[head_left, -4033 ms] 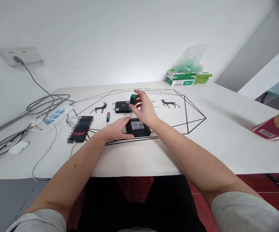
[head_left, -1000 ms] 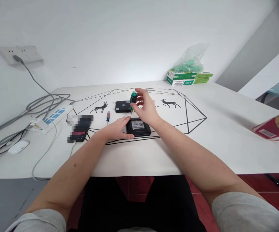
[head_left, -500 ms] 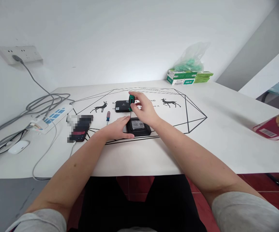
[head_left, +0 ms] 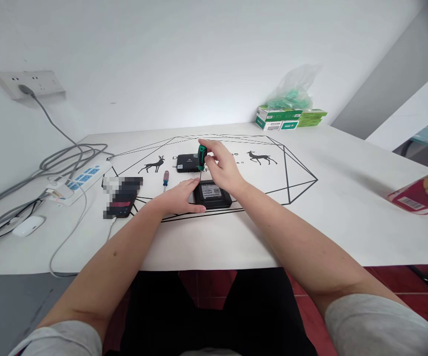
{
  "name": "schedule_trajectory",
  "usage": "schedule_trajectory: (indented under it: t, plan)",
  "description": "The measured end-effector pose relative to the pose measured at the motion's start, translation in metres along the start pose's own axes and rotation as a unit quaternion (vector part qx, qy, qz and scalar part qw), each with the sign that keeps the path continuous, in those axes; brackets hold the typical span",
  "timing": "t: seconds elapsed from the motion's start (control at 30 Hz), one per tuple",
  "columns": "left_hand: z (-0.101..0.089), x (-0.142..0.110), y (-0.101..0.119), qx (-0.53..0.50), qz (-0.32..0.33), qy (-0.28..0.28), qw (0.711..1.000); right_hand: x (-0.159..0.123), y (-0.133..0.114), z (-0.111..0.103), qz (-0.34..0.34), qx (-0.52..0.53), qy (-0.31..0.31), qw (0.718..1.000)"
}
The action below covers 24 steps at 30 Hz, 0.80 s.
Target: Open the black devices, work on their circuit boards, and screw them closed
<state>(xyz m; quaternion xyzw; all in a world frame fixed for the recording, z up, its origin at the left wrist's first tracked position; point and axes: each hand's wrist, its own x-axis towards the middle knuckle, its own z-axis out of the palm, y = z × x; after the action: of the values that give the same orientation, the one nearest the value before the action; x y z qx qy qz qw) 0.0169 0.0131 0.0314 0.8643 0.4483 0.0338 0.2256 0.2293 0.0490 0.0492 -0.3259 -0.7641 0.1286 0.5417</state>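
A flat black rectangular device [head_left: 219, 200] with a white label lies on the mat in front of me. My left hand [head_left: 179, 198] grips its left side, the thumb along the near edge and the fingers at the far left corner. Above that corner, my right hand [head_left: 223, 165] holds a green and black screwdriver [head_left: 202, 157] nearly upright, a fingertip on top of the handle. Its shaft points down at the device's far left corner; the fingers partly hide the tip. Just behind lies a black cover-like panel [head_left: 187, 163], partly covered by the screwdriver and right hand.
A second, smaller screwdriver [head_left: 166, 179] lies left of the device. Further left are a phone [head_left: 126, 198], a power strip [head_left: 83, 180], cables, glasses and a white earbud case [head_left: 28, 225]. Green boxes [head_left: 278, 116] stand at the back; a red package [head_left: 417, 195] is at right.
The screwdriver handle has turned slightly and my right fingers have shifted a little on it. My left hand and the device have stayed put.
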Motion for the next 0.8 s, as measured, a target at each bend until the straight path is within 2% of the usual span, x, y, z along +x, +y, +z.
schedule_trajectory:
  t: [0.17,0.33,0.8]
  plan:
    - [-0.001,-0.001,0.0,0.002,0.001,0.001,1.0,0.0,-0.002,0.0,0.034,-0.013,0.006,0.999]
    - [0.0,-0.001,0.0,-0.002,-0.003,0.001,1.0,-0.001,-0.006,0.0,0.035,0.007,0.026,0.999]
    - [-0.001,-0.001,0.002,0.0,0.001,0.001,1.0,-0.001,0.003,0.002,0.033,-0.011,0.006,0.999]
